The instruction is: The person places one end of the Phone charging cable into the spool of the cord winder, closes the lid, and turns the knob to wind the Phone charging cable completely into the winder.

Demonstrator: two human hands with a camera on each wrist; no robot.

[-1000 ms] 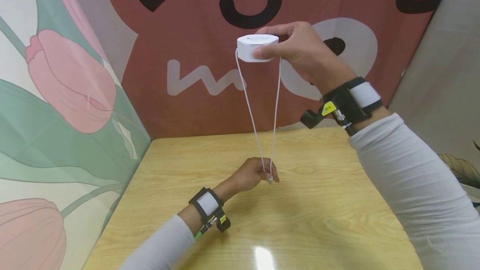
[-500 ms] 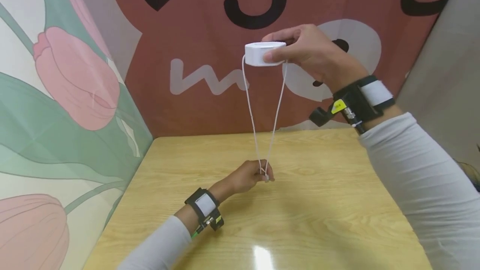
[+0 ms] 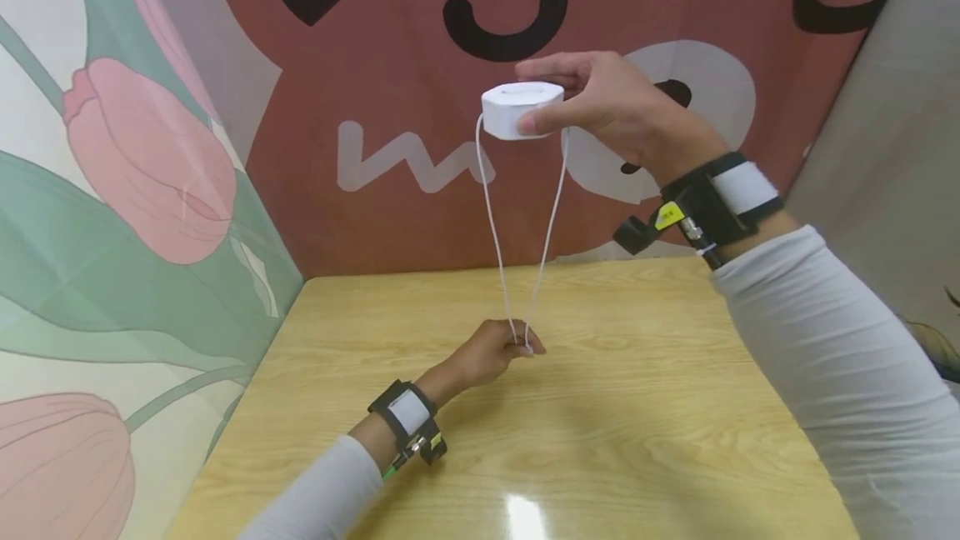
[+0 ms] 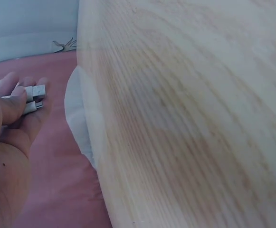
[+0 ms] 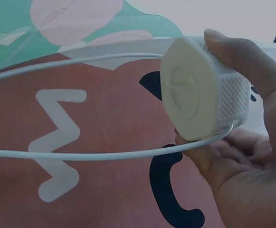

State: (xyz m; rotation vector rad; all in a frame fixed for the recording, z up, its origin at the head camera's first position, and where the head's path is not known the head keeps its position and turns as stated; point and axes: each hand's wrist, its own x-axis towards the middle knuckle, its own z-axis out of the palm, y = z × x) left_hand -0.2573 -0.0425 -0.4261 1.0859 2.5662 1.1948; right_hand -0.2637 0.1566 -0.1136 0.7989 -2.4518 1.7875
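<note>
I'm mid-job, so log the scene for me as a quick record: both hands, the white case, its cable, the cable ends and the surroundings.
Right hand: right hand grips the white case, thumb on its near side
White case: faceted white case, held up well above the table
Cable: white cable, two strands converging down toward the left hand
Left hand: left hand pinches both cable ends
Cable ends: USB-A plug and smaller plug, side by side; smaller type unclear
Surface: wooden table
Behind: red printed backdrop
</note>
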